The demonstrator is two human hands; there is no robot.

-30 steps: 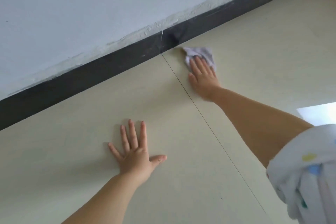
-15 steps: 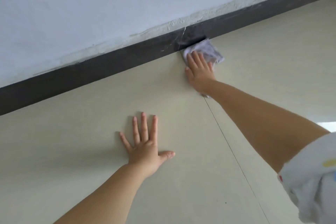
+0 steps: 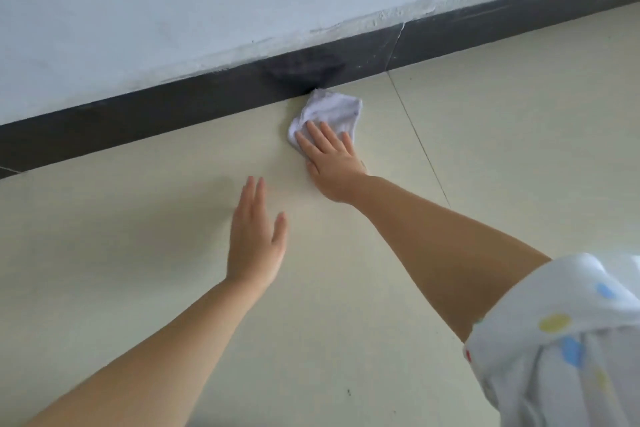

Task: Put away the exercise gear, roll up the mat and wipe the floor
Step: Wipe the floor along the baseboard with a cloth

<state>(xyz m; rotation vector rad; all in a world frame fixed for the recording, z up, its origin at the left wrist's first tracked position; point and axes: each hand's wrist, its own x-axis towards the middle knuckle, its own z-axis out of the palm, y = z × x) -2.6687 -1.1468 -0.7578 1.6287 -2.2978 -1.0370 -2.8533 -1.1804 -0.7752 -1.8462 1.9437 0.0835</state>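
Observation:
A small white cloth lies on the beige tiled floor, its far corner touching the dark skirting board. My right hand presses flat on the cloth's near edge, fingers spread over it. My left hand is nearer to me and to the left, empty, fingers together and pointing toward the wall, just above or lightly on the floor. No mat or exercise gear is in view.
A white wall rises above the skirting board. A tile joint runs diagonally across the floor to the right of the cloth. My white spotted sleeve fills the lower right corner.
My right hand has slid the cloth to the left along the skirting, across the tile joint. My left hand has lifted from its spread, planted pose and its fingers have come together.

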